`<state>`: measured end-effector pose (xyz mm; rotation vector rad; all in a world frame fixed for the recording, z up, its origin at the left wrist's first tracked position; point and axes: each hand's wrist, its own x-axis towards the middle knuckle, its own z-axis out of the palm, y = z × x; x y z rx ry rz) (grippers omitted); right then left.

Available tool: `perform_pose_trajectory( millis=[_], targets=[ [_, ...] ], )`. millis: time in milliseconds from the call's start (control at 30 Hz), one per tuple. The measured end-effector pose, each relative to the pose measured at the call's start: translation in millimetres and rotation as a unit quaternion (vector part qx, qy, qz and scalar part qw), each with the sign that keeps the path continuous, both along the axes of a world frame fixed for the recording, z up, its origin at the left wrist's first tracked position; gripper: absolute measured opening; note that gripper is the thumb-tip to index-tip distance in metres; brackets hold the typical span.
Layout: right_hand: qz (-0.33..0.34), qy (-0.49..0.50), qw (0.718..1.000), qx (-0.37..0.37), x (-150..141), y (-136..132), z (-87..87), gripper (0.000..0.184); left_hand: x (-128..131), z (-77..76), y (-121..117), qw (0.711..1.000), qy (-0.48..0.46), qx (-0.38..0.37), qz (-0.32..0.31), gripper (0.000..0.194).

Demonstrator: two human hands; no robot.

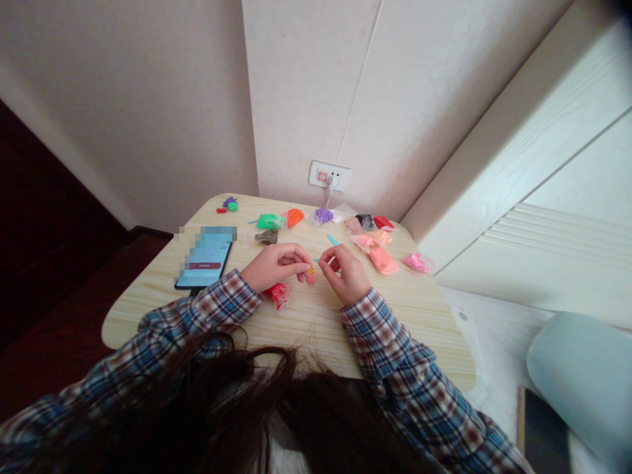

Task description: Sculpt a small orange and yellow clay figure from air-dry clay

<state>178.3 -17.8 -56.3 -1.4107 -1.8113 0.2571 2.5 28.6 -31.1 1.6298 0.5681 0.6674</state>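
My left hand (275, 264) rests on the small wooden table (434, 322), its fingers curled round a small pink clay piece (310, 275). My right hand (345, 271) is pinched just to the right of it, holding a thin turquoise tool (338, 268) whose tip meets the clay. A bag of red clay (277, 294) lies under my left wrist. Both sleeves are plaid.
A phone (206, 258) lies at the table's left. Several bags of coloured clay lie along the far edge: green (269, 222), orange (295, 216), purple (324, 214), pink (383, 261). A second turquoise tool (332, 239) lies behind my hands. A wall socket (329, 176) sits above.
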Motion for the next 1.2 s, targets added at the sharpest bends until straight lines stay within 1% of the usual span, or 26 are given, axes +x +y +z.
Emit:
perform_pose_trajectory(
  millis=[100, 267, 367, 500, 633, 867, 933, 1033, 1200],
  targets=[
    [-0.010, -0.019, 1.000, -0.012, 3, 1, -1.1, 0.006, 0, 0.5, 0, 1.000, 0.001, -0.003, 0.002, 0.012],
    [-0.021, -0.067, 0.997, -0.036, 5, 2, -3.3, 0.008, 1, -0.1, 1, 1.000, -0.004, -0.002, 0.003, 0.011],
    [-0.031, -0.077, 0.995, -0.052, 5, 3, -4.1, 0.008, 1, -0.3, 1, 1.000, -0.003, 0.001, 0.003, 0.010],
    [-0.029, -0.038, 0.996, -0.070, 7, 4, -3.3, 0.004, 0, -0.2, 0, 1.000, 0.000, 0.001, 0.005, 0.012],
    [-0.015, 0.012, 0.996, -0.088, 8, 3, -1.7, 0.007, 0, 0.3, 0, 1.000, 0.005, 0.007, 0.007, 0.015],
    [-0.006, -0.001, 0.998, -0.064, 6, 2, 0.5, 0.009, 1, 1.5, 0, 1.000, 0.011, 0.005, 0.011, 0.015],
    [-0.009, -0.006, 0.998, -0.062, 7, 3, -0.1, 0.014, 1, 1.4, 0, 1.000, 0.012, 0.004, 0.010, 0.014],
    [-0.018, -0.013, 0.997, -0.077, 10, 5, -1.8, 0.020, 1, 1.3, -1, 1.000, 0.011, 0.002, 0.013, 0.013],
    [-0.020, 0.014, 0.993, -0.115, 14, 5, -3.0, 0.013, 1, 2.0, -1, 1.000, 0.007, 0.002, 0.014, 0.012]
  ],
)
